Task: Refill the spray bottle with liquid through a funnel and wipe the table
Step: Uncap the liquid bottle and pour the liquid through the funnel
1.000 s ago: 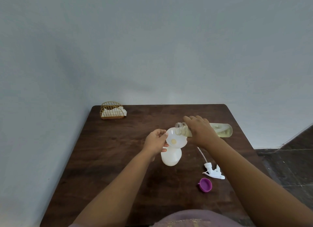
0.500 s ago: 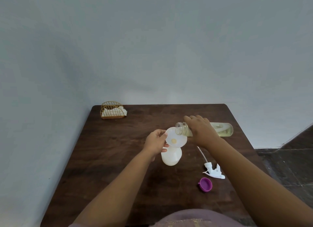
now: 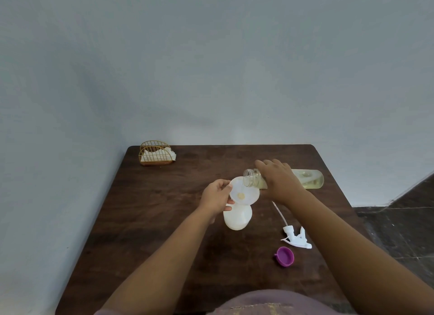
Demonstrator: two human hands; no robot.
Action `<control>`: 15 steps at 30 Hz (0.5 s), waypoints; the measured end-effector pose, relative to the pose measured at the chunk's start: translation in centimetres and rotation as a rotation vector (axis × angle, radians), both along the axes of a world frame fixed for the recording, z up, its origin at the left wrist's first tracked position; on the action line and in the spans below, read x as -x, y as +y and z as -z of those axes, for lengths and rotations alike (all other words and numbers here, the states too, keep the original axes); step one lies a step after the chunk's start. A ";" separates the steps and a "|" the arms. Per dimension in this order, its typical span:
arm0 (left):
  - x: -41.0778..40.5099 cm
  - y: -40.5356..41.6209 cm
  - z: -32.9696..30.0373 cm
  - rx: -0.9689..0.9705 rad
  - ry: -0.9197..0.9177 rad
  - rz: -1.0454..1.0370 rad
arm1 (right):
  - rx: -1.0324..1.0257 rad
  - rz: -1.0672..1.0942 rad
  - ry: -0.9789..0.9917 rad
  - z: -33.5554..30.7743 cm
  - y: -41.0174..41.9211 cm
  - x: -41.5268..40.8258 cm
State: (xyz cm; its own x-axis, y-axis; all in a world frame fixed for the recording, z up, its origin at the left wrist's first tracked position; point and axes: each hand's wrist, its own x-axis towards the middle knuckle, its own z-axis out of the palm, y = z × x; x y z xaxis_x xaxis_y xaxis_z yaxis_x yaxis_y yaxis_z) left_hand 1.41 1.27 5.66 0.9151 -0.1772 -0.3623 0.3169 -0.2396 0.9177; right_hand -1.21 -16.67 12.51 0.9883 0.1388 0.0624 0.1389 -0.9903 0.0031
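While the white spray bottle (image 3: 237, 217) stands uncapped near the middle of the counter (image 3: 150, 209), a white funnel (image 3: 244, 193) sits in its neck, with a bit of yellowish liquid pooled at the bottom of the cone. Left hand (image 3: 216, 198) has its grip pinched on the funnel's rim, and the right hand (image 3: 280, 179) is wrapped around a clear refill bottle (image 3: 305, 179) tipped sideways, mouth right over the funnel. Spray trigger head (image 3: 296, 237) and a purple cap (image 3: 284, 256) lie just to the right. Gold wire napkin holder (image 3: 156, 153) is way back in the far left corner.
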 end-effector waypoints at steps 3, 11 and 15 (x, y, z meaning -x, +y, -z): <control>0.0 0.0 0.0 0.002 -0.006 -0.001 | 0.011 -0.001 -0.002 0.1 0.0 0.0; 0.0 0.1 -0.1 0.000 -0.011 -0.001 | 0.012 -0.005 -0.008 0.3 -0.2 -0.1; 0.0 0.1 -0.2 -0.008 -0.015 -0.008 | -0.001 -0.005 -0.004 0.3 -0.1 -0.1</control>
